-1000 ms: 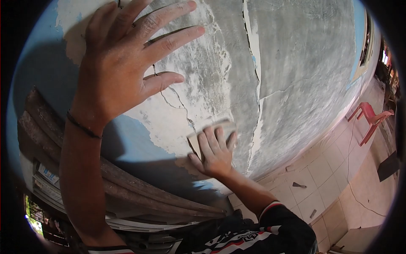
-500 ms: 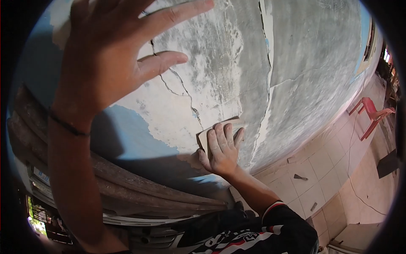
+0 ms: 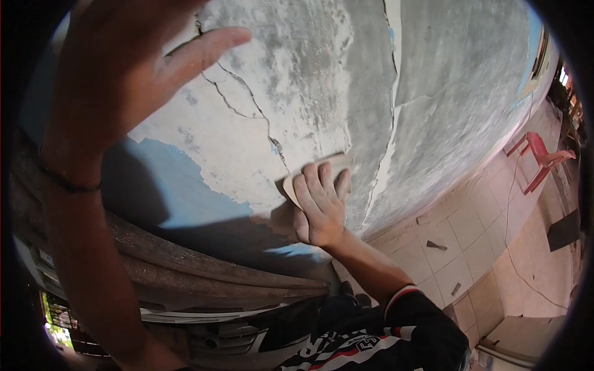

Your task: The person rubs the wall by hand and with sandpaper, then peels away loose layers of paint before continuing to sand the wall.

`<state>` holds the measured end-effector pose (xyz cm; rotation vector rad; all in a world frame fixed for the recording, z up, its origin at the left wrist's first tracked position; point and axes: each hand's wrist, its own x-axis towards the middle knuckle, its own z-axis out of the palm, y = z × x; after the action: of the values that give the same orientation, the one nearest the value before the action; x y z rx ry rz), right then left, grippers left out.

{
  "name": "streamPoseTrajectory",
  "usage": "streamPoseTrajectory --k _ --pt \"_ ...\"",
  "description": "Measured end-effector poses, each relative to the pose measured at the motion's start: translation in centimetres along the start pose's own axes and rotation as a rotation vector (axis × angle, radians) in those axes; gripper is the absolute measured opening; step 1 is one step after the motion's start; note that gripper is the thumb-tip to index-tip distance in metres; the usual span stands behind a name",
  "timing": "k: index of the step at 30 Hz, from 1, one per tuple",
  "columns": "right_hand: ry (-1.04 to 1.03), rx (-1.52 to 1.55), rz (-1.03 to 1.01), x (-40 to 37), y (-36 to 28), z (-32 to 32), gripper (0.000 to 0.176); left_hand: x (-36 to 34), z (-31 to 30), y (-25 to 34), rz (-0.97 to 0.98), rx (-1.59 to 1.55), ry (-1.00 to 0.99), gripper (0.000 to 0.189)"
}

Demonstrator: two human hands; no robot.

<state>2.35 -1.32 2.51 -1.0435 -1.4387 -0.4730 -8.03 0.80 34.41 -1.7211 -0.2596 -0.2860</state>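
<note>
The right hand point(image 3: 325, 213) grasps a pale pad point(image 3: 290, 188), its 4 fingers laid over the outer face and its thumb low beside the pad's near edge. The pad lies against the wall point(image 3: 458, 93), just below the lower end of a branching crack point(image 3: 268, 123). A spread palm with even pressure seems best here, since fingertip pressure alone could tip the pad and dig in a corner; short, light strokes probably suit the crack's broken lips.

The left hand point(image 3: 117, 74) is open, thumb spread, grasping nothing visible; its fingertips pass out of view, and I cannot tell whether it bears on the wall.

Farther out, 2 edges matter: the ragged border of blue paint point(image 3: 173, 179) below left, and the long crack point(image 3: 395, 74) to the right, where the pad could catch. The brown ribbed boards point(image 3: 185, 266) limit elbow room below. The gray surface beyond the long crack offers the widest sweep. 1 scraper point(image 3: 435, 245) lies on the tiled floor point(image 3: 458, 260), near the wall's foot.
</note>
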Motion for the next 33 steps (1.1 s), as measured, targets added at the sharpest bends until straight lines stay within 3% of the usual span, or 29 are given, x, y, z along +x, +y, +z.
streamPoseTrajectory --k 6,13,19,27,33 --pt "0.163 0.019 -0.103 10.1 -1.5 -1.2 0.049 0.0 -0.2 -0.2 -0.002 -0.014 0.008 0.053" --pt "-0.041 -0.007 0.005 1.1 -0.3 -0.9 0.046 -0.1 -0.2 0.0 -0.011 -0.023 0.010 0.052" --pt "0.132 0.016 -0.065 10.1 -1.8 -1.2 0.044 0.0 -0.3 -0.1 -0.006 -0.024 0.015 0.051" --pt "-0.014 0.031 0.042 2.2 -1.4 -0.8 0.045 0.1 -0.1 0.0 -0.011 -0.023 0.012 0.050" --pt "0.109 0.012 -0.006 9.6 -1.6 -1.1 0.048 0.0 -0.2 -0.1 -0.014 -0.025 0.009 0.049"
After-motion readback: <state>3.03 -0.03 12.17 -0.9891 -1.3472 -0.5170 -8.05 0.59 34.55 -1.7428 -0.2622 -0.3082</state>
